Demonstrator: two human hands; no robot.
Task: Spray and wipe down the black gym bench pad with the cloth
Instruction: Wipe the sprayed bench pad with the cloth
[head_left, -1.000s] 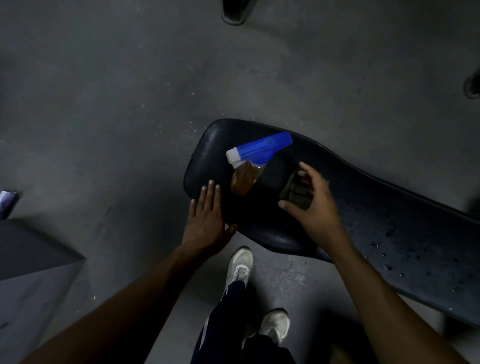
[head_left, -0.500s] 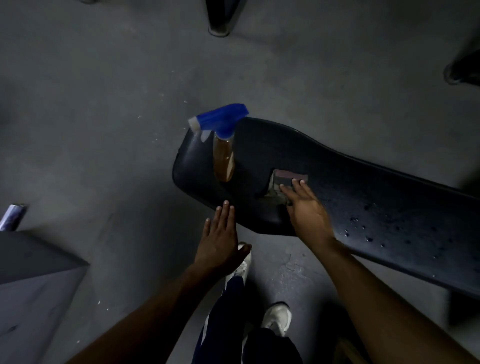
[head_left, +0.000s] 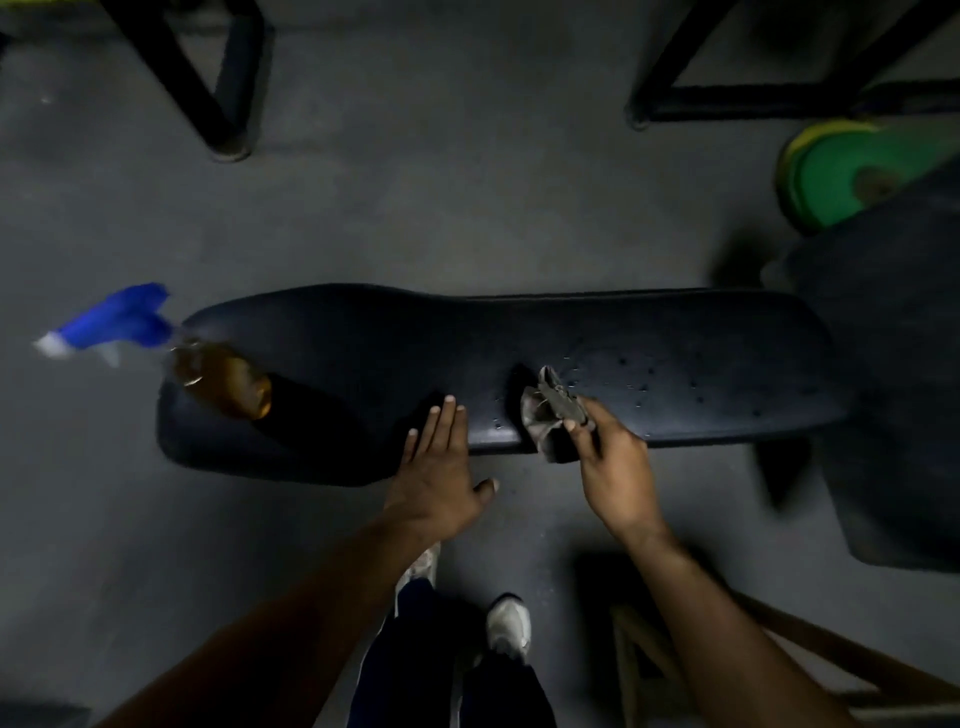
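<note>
1. I find the pad (head_left: 597, 338), the black surface under inspection, lying across the middle of the frame, its narrow end at centre left and its wide end at centre right.
2. The bottle (head_left: 221, 382), amber with a blue trigger head, stands on the pad's left end, released. Its head is blurred and overhangs the pad edge toward the left of the frame.
3. Droplets (head_left: 644, 387) speckle the pad right of centre. I judge the spraying done for that stretch at least; I see no wetness on the left half, though the light is poor.
4. My right hand (head_left: 618, 467) sits at the pad's near edge, just right of centre. Its fingers (head_left: 584, 431) are clamped on the cloth (head_left: 553, 410), which is bunched and grey, its upper part over the pad just left of the droplets. Whether it presses on the pad I cannot tell.
5. My left hand (head_left: 441, 467) holds nothing: fingers straight and close together, thumb splayed out, tips resting on the pad's near edge at centre. I read it as bracing.
6. Progress, in my judgement: spray applied, cloth in hand, wiping barely begun. The droplets lie undisturbed.
7. Remaining: wipe the wet right half, then the left end, which calls for shifting the bottle off first.
</note>
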